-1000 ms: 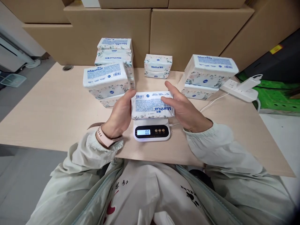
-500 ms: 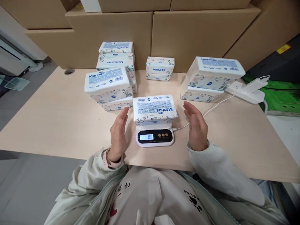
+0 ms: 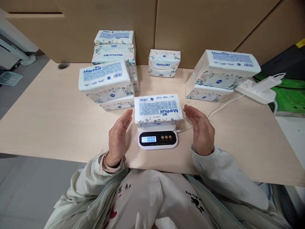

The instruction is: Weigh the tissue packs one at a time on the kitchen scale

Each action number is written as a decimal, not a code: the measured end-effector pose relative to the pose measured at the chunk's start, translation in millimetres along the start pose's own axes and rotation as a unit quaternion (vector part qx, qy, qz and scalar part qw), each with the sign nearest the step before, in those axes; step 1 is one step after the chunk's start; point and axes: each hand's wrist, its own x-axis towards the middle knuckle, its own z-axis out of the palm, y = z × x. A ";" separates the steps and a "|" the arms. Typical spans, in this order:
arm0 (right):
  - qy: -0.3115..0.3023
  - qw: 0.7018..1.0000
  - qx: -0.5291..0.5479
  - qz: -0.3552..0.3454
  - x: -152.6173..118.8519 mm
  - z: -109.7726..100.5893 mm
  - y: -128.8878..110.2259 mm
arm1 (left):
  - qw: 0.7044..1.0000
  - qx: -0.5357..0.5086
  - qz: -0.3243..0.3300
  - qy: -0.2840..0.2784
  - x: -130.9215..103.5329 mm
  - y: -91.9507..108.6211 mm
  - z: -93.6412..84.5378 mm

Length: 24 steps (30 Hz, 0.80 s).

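Observation:
A white and blue pack of tissues lies on the white digital scale, covering its weighing plate. The scale's lit display reads 100.0. To the left of the pack, my left hand is held upright with its fingers stretched out, apart from the pack. On the other side, my right hand is likewise open, its palm turned toward the pack without touching it. Neither hand holds anything.
Several tissue packs are stacked behind my left hand. One pack stands at the back, and two stacked packs sit at the right. A white cable runs from the scale toward a power strip. Cardboard boxes wall off the back.
The scale's display has gone from 0.0 to 100.0. Both hands stay open beside the pack, nearly still. My view has tipped slightly downward and closer.

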 end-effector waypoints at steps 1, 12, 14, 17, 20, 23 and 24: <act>0.003 1.000 -0.003 0.001 0.2 0.0 0.0 | 1.000 0.002 -0.001 0.000 0.1 0.3 0.2; 0.000 1.000 0.022 -0.003 0.6 0.6 -0.6 | 1.000 0.001 0.001 0.005 1.1 3.3 0.4; -0.001 1.000 0.025 -0.007 0.5 0.8 -0.8 | 1.000 0.000 0.005 0.005 1.4 2.7 0.1; -0.005 0.999 0.036 -0.012 0.5 0.7 -0.7 | 1.000 0.000 0.010 0.006 1.4 1.6 -0.3; -0.005 0.999 0.034 -0.011 -0.1 0.3 -0.8 | 1.000 0.003 0.016 0.004 1.4 0.7 -0.8; -0.006 0.999 0.031 -0.009 -0.6 0.0 -1.2 | 1.000 0.008 0.018 0.000 1.8 0.6 -1.4; -0.006 0.999 0.031 -0.009 -0.6 0.0 -1.3 | 1.000 0.009 0.019 -0.001 2.0 0.8 -1.5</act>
